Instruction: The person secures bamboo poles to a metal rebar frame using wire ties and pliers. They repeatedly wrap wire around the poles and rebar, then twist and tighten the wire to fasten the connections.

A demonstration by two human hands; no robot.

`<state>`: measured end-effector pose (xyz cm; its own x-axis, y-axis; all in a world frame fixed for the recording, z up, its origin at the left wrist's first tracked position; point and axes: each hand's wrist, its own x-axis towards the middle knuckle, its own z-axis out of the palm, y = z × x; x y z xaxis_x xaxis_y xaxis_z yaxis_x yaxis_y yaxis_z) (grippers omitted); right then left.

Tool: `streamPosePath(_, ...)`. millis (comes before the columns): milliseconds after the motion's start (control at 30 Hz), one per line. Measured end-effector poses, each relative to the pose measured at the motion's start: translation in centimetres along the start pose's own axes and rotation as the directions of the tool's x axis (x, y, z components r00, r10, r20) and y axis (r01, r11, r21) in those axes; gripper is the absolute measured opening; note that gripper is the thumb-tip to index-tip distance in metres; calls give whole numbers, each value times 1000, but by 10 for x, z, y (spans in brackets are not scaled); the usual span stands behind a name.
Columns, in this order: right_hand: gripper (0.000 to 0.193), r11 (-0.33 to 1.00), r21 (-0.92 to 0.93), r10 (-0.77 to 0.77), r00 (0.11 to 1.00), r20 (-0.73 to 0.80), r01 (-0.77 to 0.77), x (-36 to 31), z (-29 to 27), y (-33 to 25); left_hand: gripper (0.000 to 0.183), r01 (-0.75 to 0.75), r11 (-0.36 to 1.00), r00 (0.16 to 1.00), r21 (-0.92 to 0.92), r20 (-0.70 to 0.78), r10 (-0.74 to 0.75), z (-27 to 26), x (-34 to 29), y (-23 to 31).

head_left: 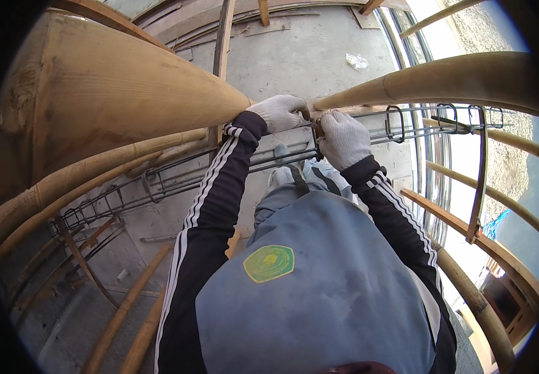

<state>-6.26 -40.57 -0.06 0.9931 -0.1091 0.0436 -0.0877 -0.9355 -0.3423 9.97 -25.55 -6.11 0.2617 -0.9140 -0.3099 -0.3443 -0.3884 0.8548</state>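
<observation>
Both hands wear white knitted gloves and meet over a long cage of steel reinforcing bars (pixel 254 163). My left hand (pixel 280 113) reaches in from the left, its fingers closed and bent down toward the upper bars. Just to its right, my right hand (pixel 345 141) is closed too, with its fingertips beside a dark upright stirrup (pixel 315 138) of the cage. What either pinch holds is too small and shaded to make out. More stirrups (pixel 395 123) sit along the bars at the right, and others show at the lower left.
Thick bamboo poles (pixel 431 80) cross at the right, and a broad tan timber-like surface (pixel 113 93) fills the upper left. Below is a grey concrete floor (pixel 300 56) with a crumpled clear plastic piece (pixel 356 61). More bamboo (pixel 129 305) slants up at the lower left.
</observation>
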Motion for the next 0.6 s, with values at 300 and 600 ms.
streamPosePath(300, 18, 974, 151, 157, 983, 91, -169, 10, -6, 6, 29, 30, 999, 1000, -40, -4, -30, 4, -1, 5)
streamPosePath(600, 19, 983, 158, 93, 995, 39, -98, 10, -14, 0, 32, -101, 986, 995, -133, -23, 98, 5, 2, 3)
